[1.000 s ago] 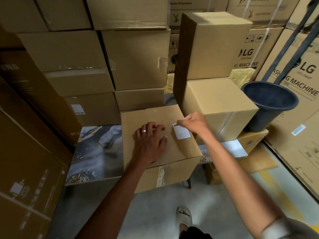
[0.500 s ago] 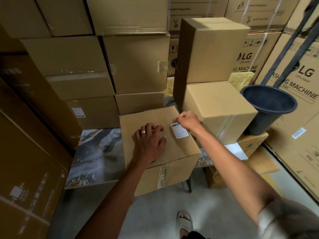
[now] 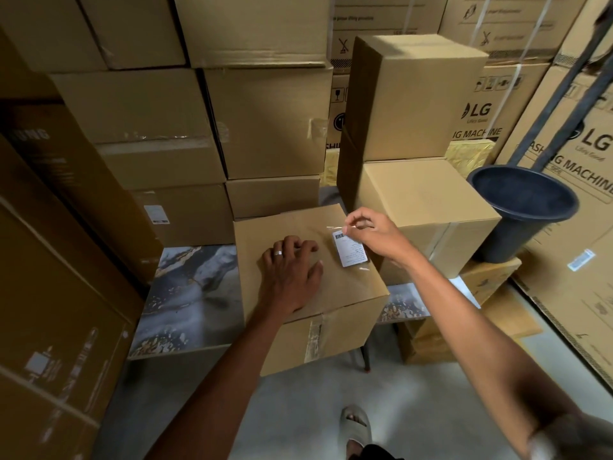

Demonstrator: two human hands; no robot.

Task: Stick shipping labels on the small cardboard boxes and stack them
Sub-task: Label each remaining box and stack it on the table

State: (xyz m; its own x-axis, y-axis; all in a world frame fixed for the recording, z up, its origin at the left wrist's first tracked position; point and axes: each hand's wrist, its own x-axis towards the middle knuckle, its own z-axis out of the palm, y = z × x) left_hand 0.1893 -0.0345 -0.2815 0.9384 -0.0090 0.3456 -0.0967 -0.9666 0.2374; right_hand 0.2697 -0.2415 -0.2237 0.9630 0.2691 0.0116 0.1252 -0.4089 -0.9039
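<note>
A small cardboard box (image 3: 345, 293) sits on a marble-patterned table (image 3: 189, 303). My left hand (image 3: 290, 270) presses flat on the box top, a ring on one finger. A white shipping label (image 3: 350, 249) with a barcode lies on the top near the right edge, under a clear strip of tape. My right hand (image 3: 371, 232) pinches the upper end of that clear tape just above the label. To the right, two more cardboard boxes stand stacked, the lower box (image 3: 428, 210) under a taller upper box (image 3: 411, 94).
Large cartons wall in the left and back. A dark plastic bucket (image 3: 520, 210) stands at the right on low boxes, beside LG washing machine cartons (image 3: 564, 227). My sandalled foot (image 3: 356, 426) is on the grey floor below the table.
My right hand has lifted from the label's top corner and now holds a clear tape strip over it. The left hand stays pressed on the box.
</note>
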